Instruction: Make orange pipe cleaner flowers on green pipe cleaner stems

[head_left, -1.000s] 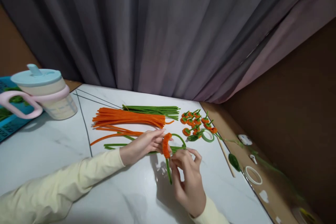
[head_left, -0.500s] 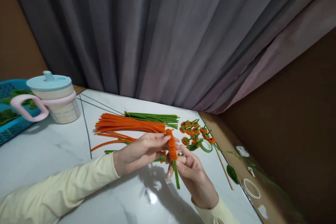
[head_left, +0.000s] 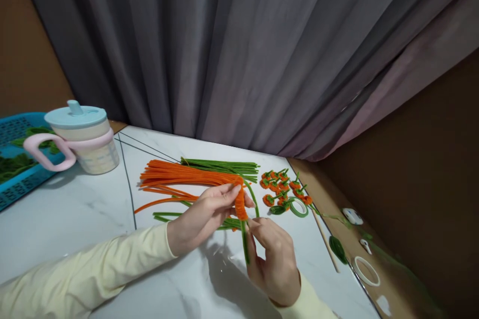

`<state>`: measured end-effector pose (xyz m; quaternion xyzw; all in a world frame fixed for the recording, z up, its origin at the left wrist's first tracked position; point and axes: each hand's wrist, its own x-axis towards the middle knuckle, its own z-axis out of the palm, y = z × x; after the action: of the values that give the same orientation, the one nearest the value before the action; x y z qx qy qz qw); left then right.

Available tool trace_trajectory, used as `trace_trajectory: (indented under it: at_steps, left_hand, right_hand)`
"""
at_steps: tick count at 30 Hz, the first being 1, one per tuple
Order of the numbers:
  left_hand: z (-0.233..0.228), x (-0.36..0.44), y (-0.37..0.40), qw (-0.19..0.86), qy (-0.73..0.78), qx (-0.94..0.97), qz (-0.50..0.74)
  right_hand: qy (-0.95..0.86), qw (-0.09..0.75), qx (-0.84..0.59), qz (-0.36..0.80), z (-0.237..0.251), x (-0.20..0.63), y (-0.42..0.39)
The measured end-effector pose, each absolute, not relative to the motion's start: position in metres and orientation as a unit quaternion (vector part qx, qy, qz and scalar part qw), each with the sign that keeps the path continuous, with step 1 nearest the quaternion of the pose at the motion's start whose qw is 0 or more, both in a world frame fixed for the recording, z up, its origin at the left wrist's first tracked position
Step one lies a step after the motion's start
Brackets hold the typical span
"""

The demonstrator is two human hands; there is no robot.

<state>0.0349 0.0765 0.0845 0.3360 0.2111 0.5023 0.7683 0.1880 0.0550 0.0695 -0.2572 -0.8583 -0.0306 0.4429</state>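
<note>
Orange coil (head_left: pixel 240 203) on green stem (head_left: pixel 245 246), pinched by left hand (head_left: pixel 207 212), thumb against fingers. Right hand (head_left: pixel 275 256) at coil's five o'clock, fingers curled at its lower end; pinch unclear.

Left sleeve (head_left: pixel 93 271): long, pale yellow, plain, creased along the forearm, ending at the wrist. Right sleeve (head_left: pixel 305 303): matching pale yellow, only partly visible. Hands (head_left: pixel 202 218): bare.

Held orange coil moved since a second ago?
Yes, upward in view: the orange coil now overlaps the right end of the orange bundle; earlier, below it.
</note>
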Motion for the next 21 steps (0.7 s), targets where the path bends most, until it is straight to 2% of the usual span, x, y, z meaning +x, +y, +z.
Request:
trace_trajectory:
  at_steps: [6, 14, 18, 21]
  left_hand:
    - [0.078, 0.036, 0.08, 0.785, 0.195, 0.322, 0.492]
    - [0.073, 0.053, 0.065, 0.774, 0.266, 0.274, 0.506]
    - [0.074, 0.058, 0.063, 0.761, 0.286, 0.275, 0.514]
    - [0.073, 0.056, 0.068, 0.728, 0.301, 0.3, 0.539]
  right_hand:
    - [-0.883, 0.375, -0.258, -0.114, 0.078, 0.185, 0.056]
    - [-0.884, 0.311, -0.259, -0.233, 0.067, 0.178, 0.05]
    - [-0.872, 0.317, -0.286, -0.239, 0.062, 0.176, 0.05]
    - [-0.855, 0.327, -0.356, -0.187, 0.064, 0.178, 0.052]
